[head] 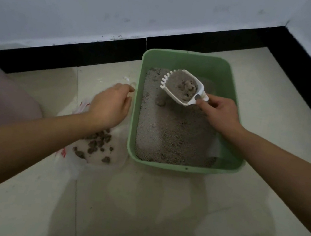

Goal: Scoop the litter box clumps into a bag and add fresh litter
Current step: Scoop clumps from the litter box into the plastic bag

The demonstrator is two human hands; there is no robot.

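Note:
A green litter box (186, 59) sits on the tiled floor, part filled with grey litter (170, 131). My right hand (219, 111) grips the handle of a white slotted scoop (182, 86), held above the litter and loaded with litter and a clump. One more clump (160, 101) lies in the litter under the scoop. Left of the box lies a clear plastic bag (73, 162) with red print, holding several dark clumps (97, 144). My left hand (109, 107) pinches the bag's upper edge beside the box wall.
A white wall with a black baseboard (100, 51) runs behind the box and turns along the right. A blue sleeve and a knee (4, 102) are at the far left. Pale glossy floor tiles (158, 207) stretch in front.

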